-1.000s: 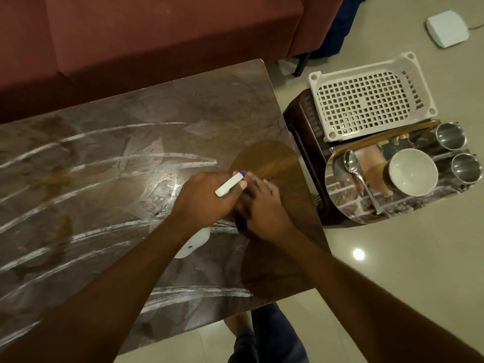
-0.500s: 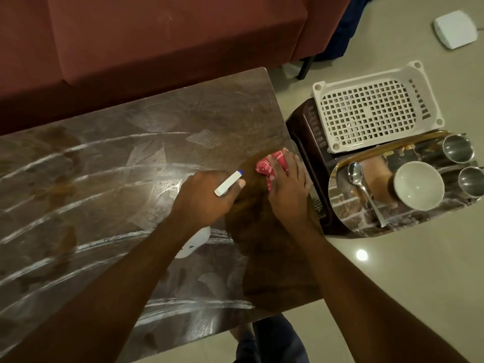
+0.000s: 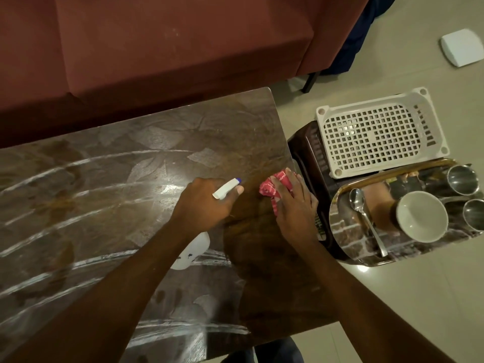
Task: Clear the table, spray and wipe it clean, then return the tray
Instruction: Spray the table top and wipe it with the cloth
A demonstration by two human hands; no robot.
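The dark patterned table [image 3: 104, 192] shows pale wipe streaks across its left half. My left hand [image 3: 207, 205] grips a white spray bottle [image 3: 226, 188] by its head, the bottle body [image 3: 191, 251] showing below my wrist. My right hand [image 3: 294, 203] presses a red patterned cloth [image 3: 272, 186] flat onto the table near its right edge, fingers spread over it. The shiny tray [image 3: 348, 231] sits off the table on a dark stool at the right, holding a white bowl [image 3: 421, 217], a spoon [image 3: 364, 213] and two steel cups [image 3: 462, 179].
A white perforated plastic basket [image 3: 377, 132] lies on the dark stool [image 3: 306, 150] behind the tray. A maroon sofa [image 3: 157, 48] runs along the table's far side. A white box [image 3: 462, 47] lies on the tiled floor at the upper right.
My right hand has slid the red cloth away from the left hand toward the table's right edge, and the cloth has come into sight. The left hand keeps hold of the spray bottle.
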